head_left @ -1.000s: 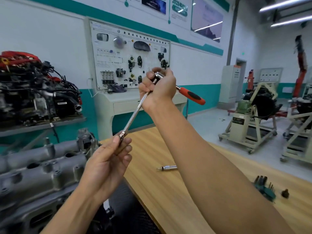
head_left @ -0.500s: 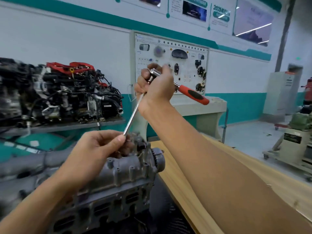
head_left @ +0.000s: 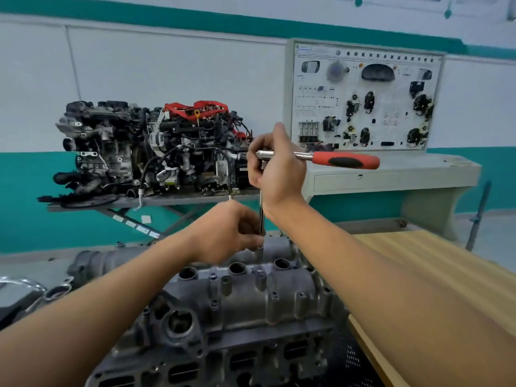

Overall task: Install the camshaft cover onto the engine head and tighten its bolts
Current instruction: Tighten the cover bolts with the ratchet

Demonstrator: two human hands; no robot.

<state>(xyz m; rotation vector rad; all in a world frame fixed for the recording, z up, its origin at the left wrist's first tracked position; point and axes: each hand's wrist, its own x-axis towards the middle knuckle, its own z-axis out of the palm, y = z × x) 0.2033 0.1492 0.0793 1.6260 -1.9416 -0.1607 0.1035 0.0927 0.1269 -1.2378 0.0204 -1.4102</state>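
The grey camshaft cover (head_left: 251,297) sits on the engine head (head_left: 212,358) in front of me. My right hand (head_left: 276,171) grips the head of a ratchet wrench (head_left: 343,159) with a red and black handle pointing right. A long extension bar (head_left: 261,216) runs straight down from the ratchet to the top of the cover. My left hand (head_left: 229,233) pinches the lower end of that bar just above the cover. The bar's tip and the bolt under it are hidden by my fingers.
A wooden table (head_left: 435,258) lies to the right. A complete engine (head_left: 150,149) stands on a stand at the back left. A training panel (head_left: 363,96) sits on a grey console at the back right. A shiny metal part (head_left: 16,289) is at the left edge.
My view swung left and down onto the cover. Both hands brought the ratchet and bar from tilted in the air to upright, with the bar's lower end down at the cover.
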